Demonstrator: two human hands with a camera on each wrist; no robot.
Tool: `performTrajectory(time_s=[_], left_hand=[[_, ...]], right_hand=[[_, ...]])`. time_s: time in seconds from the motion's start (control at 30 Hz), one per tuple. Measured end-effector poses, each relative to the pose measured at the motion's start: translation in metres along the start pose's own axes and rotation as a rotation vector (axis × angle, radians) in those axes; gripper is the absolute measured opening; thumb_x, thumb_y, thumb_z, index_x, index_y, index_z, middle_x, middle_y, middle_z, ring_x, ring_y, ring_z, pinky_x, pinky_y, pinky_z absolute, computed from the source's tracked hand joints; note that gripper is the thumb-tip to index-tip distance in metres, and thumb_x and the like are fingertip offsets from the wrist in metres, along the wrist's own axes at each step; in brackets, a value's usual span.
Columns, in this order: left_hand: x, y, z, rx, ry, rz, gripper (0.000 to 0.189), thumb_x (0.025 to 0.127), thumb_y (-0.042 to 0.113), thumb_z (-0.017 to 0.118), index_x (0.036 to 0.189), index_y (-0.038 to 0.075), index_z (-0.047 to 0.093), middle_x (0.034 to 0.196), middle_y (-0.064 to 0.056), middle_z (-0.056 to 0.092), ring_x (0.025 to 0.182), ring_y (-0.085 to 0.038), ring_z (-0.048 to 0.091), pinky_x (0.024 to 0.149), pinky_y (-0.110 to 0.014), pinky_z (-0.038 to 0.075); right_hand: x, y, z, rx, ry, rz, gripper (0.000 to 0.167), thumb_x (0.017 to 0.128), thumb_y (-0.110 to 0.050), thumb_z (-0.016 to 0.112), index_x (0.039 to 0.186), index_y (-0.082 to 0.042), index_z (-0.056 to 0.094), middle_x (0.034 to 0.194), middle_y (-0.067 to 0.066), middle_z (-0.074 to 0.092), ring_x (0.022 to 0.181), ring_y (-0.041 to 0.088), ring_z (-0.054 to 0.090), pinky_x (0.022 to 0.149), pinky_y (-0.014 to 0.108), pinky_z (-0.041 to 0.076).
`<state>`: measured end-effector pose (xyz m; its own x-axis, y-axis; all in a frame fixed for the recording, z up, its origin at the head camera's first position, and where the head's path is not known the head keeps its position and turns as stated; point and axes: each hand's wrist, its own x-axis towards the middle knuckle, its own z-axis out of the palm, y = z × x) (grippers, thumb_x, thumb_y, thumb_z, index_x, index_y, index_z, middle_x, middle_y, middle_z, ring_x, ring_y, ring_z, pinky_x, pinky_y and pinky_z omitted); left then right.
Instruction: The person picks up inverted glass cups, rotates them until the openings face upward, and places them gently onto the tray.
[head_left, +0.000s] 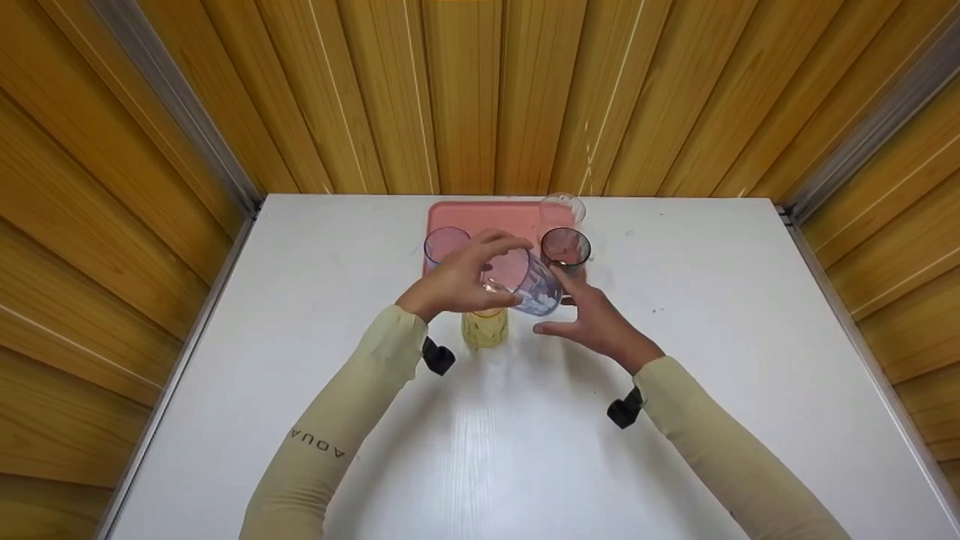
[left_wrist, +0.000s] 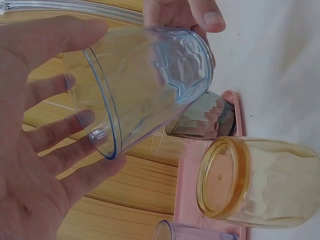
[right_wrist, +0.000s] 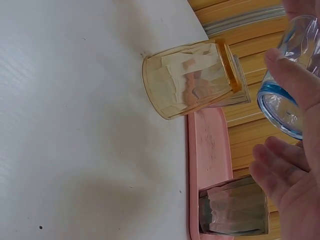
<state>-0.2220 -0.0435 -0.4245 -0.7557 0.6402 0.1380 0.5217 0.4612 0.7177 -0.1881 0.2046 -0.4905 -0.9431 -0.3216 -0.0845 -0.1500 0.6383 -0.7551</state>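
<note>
A clear cup with a blue tint (head_left: 541,291) is held tilted above the pink tray, its mouth toward the left. My left hand (head_left: 459,279) grips it near the rim, thumb on one side and fingers on the other. By the cup's base is my right hand (head_left: 596,319), thumb and fingers spread apart. In the right wrist view its thumb overlaps the cup (right_wrist: 280,107); whether it touches is unclear. A yellow cup (head_left: 484,330) stands on the table below the left hand, at the tray's near edge.
The pink tray (head_left: 484,214) lies at the table's back edge, partly hidden by the hands. On its right stand a dark grey cup (head_left: 566,253) and a colourless cup (head_left: 562,208). A purple-blue cup (head_left: 447,241) stands at its left. Wood-patterned walls (head_left: 465,97) enclose the white table (head_left: 337,247).
</note>
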Motion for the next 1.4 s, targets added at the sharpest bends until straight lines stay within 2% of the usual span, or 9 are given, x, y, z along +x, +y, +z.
performTrajectory(time_s=[0.17, 0.3, 0.47, 0.57, 0.77, 0.87, 1.1, 1.3, 1.4], left_hand=[[-0.002, -0.001, -0.005, -0.005, 0.011, -0.021, 0.071, 0.076, 0.034, 0.079, 0.138, 0.042, 0.046, 0.144, 0.008, 0.041, 0.128, -0.018, 0.047, 0.101, -0.048, 0.049], [-0.003, -0.002, -0.009, 0.003, 0.025, -0.022, 0.069, 0.076, 0.034, 0.079, 0.135, 0.046, 0.047, 0.143, 0.009, 0.042, 0.128, -0.017, 0.046, 0.099, -0.044, 0.050], [-0.005, -0.003, -0.015, 0.015, 0.051, -0.011, 0.069, 0.076, 0.034, 0.080, 0.136, 0.042, 0.048, 0.141, 0.009, 0.044, 0.128, -0.018, 0.047, 0.098, -0.043, 0.050], [-0.006, -0.004, -0.019, 0.025, 0.063, -0.028, 0.069, 0.075, 0.035, 0.081, 0.136, 0.042, 0.048, 0.142, 0.008, 0.044, 0.129, -0.020, 0.047, 0.102, -0.047, 0.048], [-0.008, -0.006, -0.024, 0.059, 0.095, -0.047, 0.070, 0.075, 0.038, 0.080, 0.136, 0.045, 0.047, 0.142, 0.008, 0.045, 0.129, -0.018, 0.046, 0.105, -0.049, 0.044], [-0.009, -0.008, -0.027, 0.052, 0.100, -0.047, 0.071, 0.075, 0.038, 0.080, 0.137, 0.044, 0.047, 0.144, 0.007, 0.043, 0.130, -0.019, 0.046, 0.104, -0.050, 0.044], [-0.009, -0.010, -0.032, 0.077, 0.129, -0.057, 0.072, 0.076, 0.035, 0.081, 0.140, 0.038, 0.046, 0.146, 0.004, 0.039, 0.129, -0.022, 0.047, 0.103, -0.047, 0.046], [-0.009, -0.010, -0.035, 0.128, 0.155, -0.075, 0.074, 0.076, 0.033, 0.081, 0.141, 0.035, 0.046, 0.148, 0.002, 0.038, 0.131, -0.021, 0.046, 0.106, -0.047, 0.044], [-0.010, -0.010, -0.036, 0.145, 0.164, -0.073, 0.075, 0.076, 0.034, 0.081, 0.142, 0.036, 0.045, 0.149, 0.001, 0.038, 0.131, -0.023, 0.046, 0.106, -0.048, 0.044]], right_hand=[[0.001, 0.001, 0.005, 0.021, -0.007, 0.028, 0.107, 0.074, -0.051, 0.078, 0.156, -0.027, 0.014, 0.155, 0.001, 0.034, 0.132, 0.034, 0.049, 0.106, 0.049, 0.044], [0.001, 0.003, 0.008, 0.038, -0.012, -0.015, 0.101, 0.074, -0.056, 0.076, 0.154, -0.032, 0.019, 0.152, 0.000, 0.040, 0.132, 0.031, 0.049, 0.107, 0.047, 0.044], [0.001, 0.002, 0.012, 0.045, -0.013, -0.066, 0.092, 0.075, -0.052, 0.077, 0.150, -0.041, 0.024, 0.142, -0.003, 0.049, 0.131, 0.024, 0.049, 0.109, 0.048, 0.042], [0.002, 0.002, 0.014, 0.032, -0.012, -0.062, 0.087, 0.077, -0.048, 0.077, 0.149, -0.038, 0.029, 0.139, -0.002, 0.051, 0.130, 0.025, 0.049, 0.109, 0.049, 0.042], [0.005, 0.001, 0.020, 0.010, -0.005, -0.110, 0.074, 0.082, -0.038, 0.076, 0.145, -0.022, 0.040, 0.139, 0.001, 0.051, 0.130, 0.026, 0.049, 0.110, 0.046, 0.041], [0.006, 0.001, 0.023, -0.004, -0.009, -0.111, 0.073, 0.082, -0.041, 0.075, 0.144, -0.023, 0.041, 0.141, 0.002, 0.050, 0.130, 0.027, 0.048, 0.110, 0.046, 0.041], [0.006, 0.000, 0.029, -0.015, -0.029, -0.039, 0.080, 0.079, -0.054, 0.072, 0.145, -0.020, 0.040, 0.144, 0.007, 0.048, 0.132, 0.032, 0.047, 0.110, 0.049, 0.040], [0.007, -0.003, 0.033, -0.020, -0.027, -0.038, 0.081, 0.080, -0.053, 0.071, 0.145, -0.017, 0.040, 0.143, 0.007, 0.048, 0.131, 0.034, 0.048, 0.109, 0.051, 0.040], [0.007, -0.004, 0.036, -0.022, -0.006, -0.065, 0.079, 0.080, -0.053, 0.071, 0.144, -0.016, 0.042, 0.140, 0.007, 0.051, 0.130, 0.034, 0.049, 0.108, 0.051, 0.041]])
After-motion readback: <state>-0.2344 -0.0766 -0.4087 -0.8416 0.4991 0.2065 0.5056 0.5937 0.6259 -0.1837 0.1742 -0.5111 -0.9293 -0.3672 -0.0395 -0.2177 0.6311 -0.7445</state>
